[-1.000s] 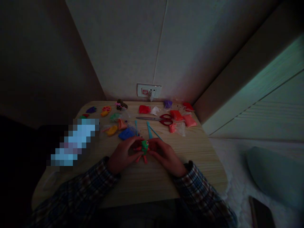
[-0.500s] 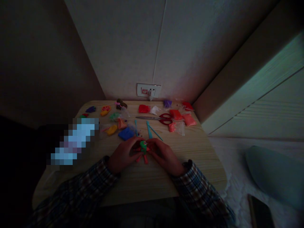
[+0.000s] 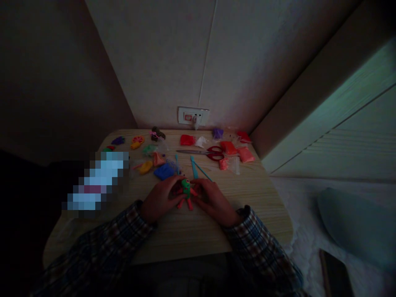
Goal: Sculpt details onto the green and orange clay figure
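Observation:
A small clay figure (image 3: 186,190) with a green head and body and reddish-pink arms and legs is held upright between my two hands, near the middle of the table. My left hand (image 3: 162,199) closes on its left side, fingers curled behind it. On the other side, my right hand (image 3: 215,202) pinches around its arm. Some fingertips are hidden behind the figure. Just beyond my hands lie a blue clay packet (image 3: 164,171), a flat turquoise modelling tool (image 3: 194,167) and a thin turquoise stick (image 3: 203,170).
Red-handled scissors (image 3: 214,153) lie across the table (image 3: 247,194). Red clay packets (image 3: 228,147), a purple one (image 3: 218,133) and a yellow lump (image 3: 145,167) are spread around. A blurred-out bright screen (image 3: 99,181) stands at left. A wall socket (image 3: 193,116) is behind; a dark phone-like object (image 3: 335,272) lies right.
The figure is still between both hands and shows a little more upright, with its right-side arm more visible. The whole view has shifted slightly.

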`<state>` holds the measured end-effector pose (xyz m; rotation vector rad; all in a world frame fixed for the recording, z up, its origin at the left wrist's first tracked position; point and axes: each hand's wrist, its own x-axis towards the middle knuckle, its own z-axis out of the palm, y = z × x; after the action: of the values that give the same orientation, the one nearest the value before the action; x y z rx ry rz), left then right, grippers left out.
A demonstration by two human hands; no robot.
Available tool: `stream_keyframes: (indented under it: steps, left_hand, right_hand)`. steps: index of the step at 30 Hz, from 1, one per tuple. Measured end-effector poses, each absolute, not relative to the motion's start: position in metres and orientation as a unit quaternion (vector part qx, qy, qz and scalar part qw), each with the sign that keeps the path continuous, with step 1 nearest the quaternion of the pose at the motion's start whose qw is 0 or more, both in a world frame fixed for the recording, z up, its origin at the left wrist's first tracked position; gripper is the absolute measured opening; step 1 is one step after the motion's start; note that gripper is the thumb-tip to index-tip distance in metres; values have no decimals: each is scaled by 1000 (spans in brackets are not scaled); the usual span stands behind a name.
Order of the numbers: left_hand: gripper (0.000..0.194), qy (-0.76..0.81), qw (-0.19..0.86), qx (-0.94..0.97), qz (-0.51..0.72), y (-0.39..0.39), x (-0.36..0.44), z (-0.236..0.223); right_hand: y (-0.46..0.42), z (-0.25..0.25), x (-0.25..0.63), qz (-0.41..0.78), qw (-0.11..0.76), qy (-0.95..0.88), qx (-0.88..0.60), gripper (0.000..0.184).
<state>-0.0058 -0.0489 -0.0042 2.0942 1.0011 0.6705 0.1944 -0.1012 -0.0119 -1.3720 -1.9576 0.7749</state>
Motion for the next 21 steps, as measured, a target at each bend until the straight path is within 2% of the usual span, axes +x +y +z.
stream_keyframes:
  steps: [8, 17, 21]
  left_hand:
    - [41, 392, 360, 808, 254, -49, -6, -1]
    - [40, 391, 366, 807, 249, -49, -5, 0]
    - [40, 393, 371, 802, 254, -49, -5, 0]
  right_hand:
    - [-102, -11, 194, 301, 312, -739, -515, 40]
    - [-100, -8, 189, 307, 349, -718, -517, 13]
    - [-100, -7, 188, 313, 362, -713, -513, 8]
